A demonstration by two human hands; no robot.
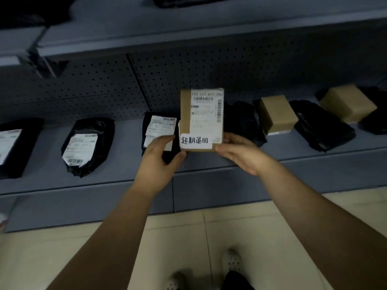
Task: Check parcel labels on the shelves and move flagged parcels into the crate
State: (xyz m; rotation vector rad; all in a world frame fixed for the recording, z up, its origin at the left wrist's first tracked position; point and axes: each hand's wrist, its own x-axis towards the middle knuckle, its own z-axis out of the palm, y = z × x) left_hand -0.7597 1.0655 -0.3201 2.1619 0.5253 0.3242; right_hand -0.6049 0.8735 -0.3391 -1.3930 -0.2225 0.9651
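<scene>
Centre of the frame: cardboard box (pixel 202 120), upright, held over the lower shelf (pixel 52 181), printed face toward the camera. On its upper half a printed shipping label (pixel 206 107) with barcodes, the text too blurred to read. Across its bottom edge a white sticker (pixel 195 141) with handwritten characters.

Lower left corner of the box pinched by the left hand (pixel 157 162), thumb at the bottom edge, fingers up along the side. Lower right corner gripped by the right hand (pixel 240 153), thumb under the bottom edge, fingers curled behind the box. Both forearms stretched up from the bottom of the frame.

Behind the left hand, flat on the shelf: black bag (pixel 159 130) with a white label, partly covered by the fingers. Further left a second black bag (pixel 88 145), also labelled, lying at a slant. At the left edge of the frame a third bag (pixel 14 147), cut off.

Right of the held box, a crumpled black bag (pixel 243 120), then a small brown box (pixel 277 115), a long black bag (pixel 322 128), and a larger brown box (pixel 347 102) near the right edge.

Behind the row, a perforated back panel (pixel 83 91); above it, an upper shelf (pixel 188 28), dark and blurred. At the bottom, pale floor tiles (pixel 178 237) and two light shoes (pixel 231 260).
</scene>
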